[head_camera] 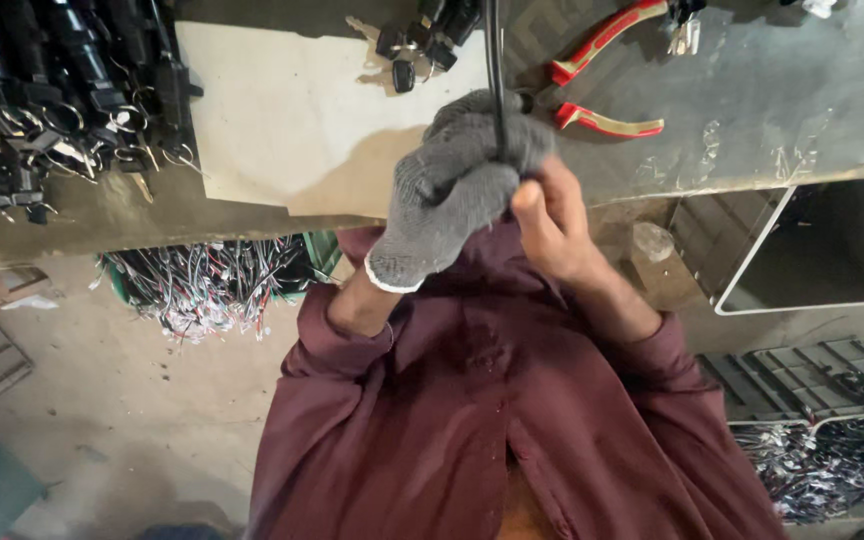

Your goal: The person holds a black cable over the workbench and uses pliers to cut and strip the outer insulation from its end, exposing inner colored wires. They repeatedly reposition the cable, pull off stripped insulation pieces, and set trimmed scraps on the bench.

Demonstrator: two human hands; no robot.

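At frame centre, the gloved left hand (462, 185) is closed tight around a thin black cable (494, 70); the bare right hand (549, 222) pinches its lower end. It looks light, flexible, best held near the end.

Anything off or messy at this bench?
Mostly tidy. Only the left hand wears a grey glove; the right hand is bare on the black cable. Loose wire bundles spill over their green bin under the bench.
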